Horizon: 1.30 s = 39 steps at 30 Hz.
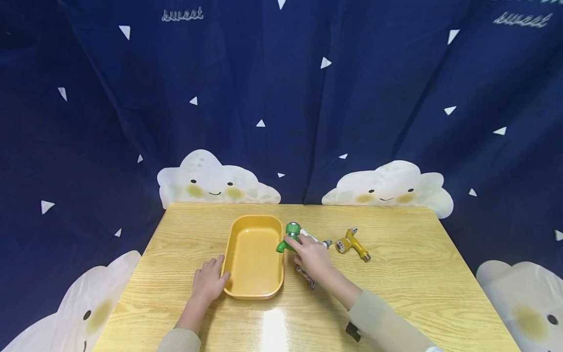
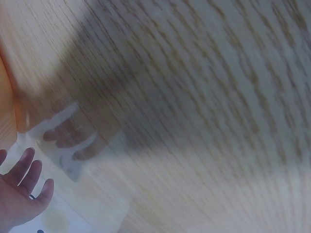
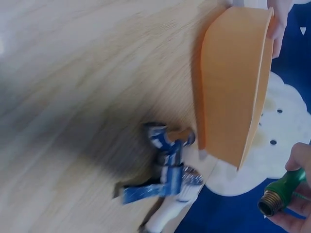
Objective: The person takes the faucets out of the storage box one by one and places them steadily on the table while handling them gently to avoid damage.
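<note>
My right hand (image 1: 313,256) grips a green tap (image 1: 292,230), held just past the right rim of a yellow-orange tray (image 1: 252,259). The tap's threaded brass end shows in the right wrist view, where the green tap (image 3: 284,191) is off the table. My left hand (image 1: 208,281) is at the tray's left rim, thumb over the edge and other fingers outside. In the left wrist view, several fingers of the left hand (image 2: 24,189) hang loosely bent beside the tray's wall (image 2: 7,107). Inside the tray only its bare floor shows.
Beneath the right hand lie a white tap (image 3: 170,213) and a blue-looking metallic tap (image 3: 170,170), partly covered in the head view. A yellow tap (image 1: 353,244) rests farther right. Behind the wooden table (image 1: 404,274) hangs a dark blue curtain (image 1: 281,98) with clouds.
</note>
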### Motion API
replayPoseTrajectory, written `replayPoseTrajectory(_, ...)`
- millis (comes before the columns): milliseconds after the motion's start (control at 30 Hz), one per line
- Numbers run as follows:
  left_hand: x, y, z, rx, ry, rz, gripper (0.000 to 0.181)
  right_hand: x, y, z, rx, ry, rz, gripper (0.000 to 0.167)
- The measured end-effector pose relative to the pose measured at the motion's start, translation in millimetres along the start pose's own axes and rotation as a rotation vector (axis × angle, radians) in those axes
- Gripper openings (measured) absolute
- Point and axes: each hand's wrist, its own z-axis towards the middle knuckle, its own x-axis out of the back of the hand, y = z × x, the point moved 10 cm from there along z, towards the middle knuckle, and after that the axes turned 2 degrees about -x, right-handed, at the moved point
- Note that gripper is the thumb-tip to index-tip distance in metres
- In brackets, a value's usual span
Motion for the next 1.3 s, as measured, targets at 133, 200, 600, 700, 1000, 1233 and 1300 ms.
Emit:
replayPoseTrajectory(133, -2.4, -1.0, -0.4, 0.004, -0.01, -0.005, 0.055, 6, 17, -14.7, -0.051, 0.012, 0.018, 0.059)
replayPoseTrajectory(200, -3.1, -1.3, -0.1, 0.006, -0.011, -0.007, 0.055, 9, 26, -22.5, -0.082, 0.017, 0.017, 0.062)
replayPoseTrajectory(600, -0.7, -1.4, 0.2, 0.007, 0.002, -0.009, 0.054, 13, 74, -66.0, -0.227, 0.033, -0.021, 0.061)
replayPoseTrajectory(700, -0.4, -1.7, -0.4, 0.012, 0.001, -0.012, 0.054, 9, 83, -76.4, -0.272, -0.002, -0.044, 0.063)
replayPoseTrajectory(1000, -2.0, -2.2, 0.0, 0.015, -0.01, -0.024, 0.055, -6, 109, -108.4, -0.377, -0.074, -0.053, 0.064)
replayPoseTrajectory(1233, -0.7, -0.6, 0.2, 0.008, 0.0, -0.014, 0.054, -16, 118, -126.2, -0.425, -0.116, -0.05, 0.063)
replayPoseTrajectory(1300, -0.7, -0.3, 0.1, 0.005, -0.001, -0.014, 0.054, -20, 119, -130.7, -0.44, -0.14, -0.045, 0.062)
